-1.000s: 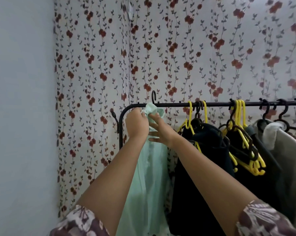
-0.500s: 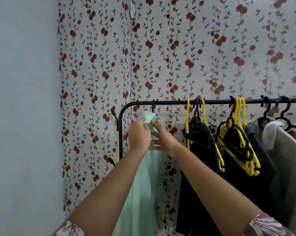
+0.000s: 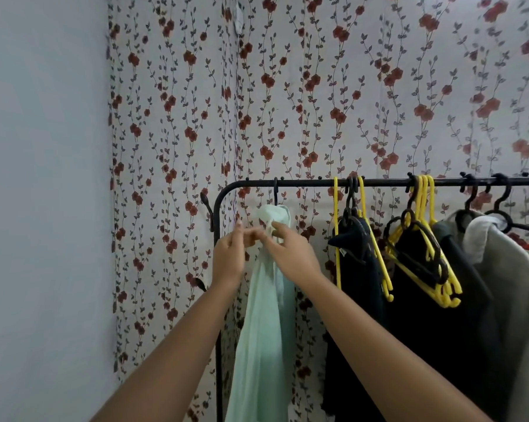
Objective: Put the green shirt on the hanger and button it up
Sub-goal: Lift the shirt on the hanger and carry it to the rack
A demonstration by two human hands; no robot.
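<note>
Our right hand (image 3: 290, 254) pinches the thin, crumpled green shirt (image 3: 263, 330); we cannot tell the blurred left hand's (image 3: 229, 260) grip.

Black rail (image 3: 303, 183) carries green shirt (image 3: 263, 315), yellow hangers (image 3: 423, 193) and dark clothes (image 3: 360, 300).

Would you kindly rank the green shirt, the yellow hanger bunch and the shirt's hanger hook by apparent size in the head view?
1. green shirt
2. yellow hanger bunch
3. hanger hook

Mint-green shirt (image 3: 261, 315), black rail (image 3: 385, 182), yellow hangers (image 3: 336, 239), red-flowered wallpaper (image 3: 318, 86), plain pale-blue wall (image 3: 44, 178).
</note>
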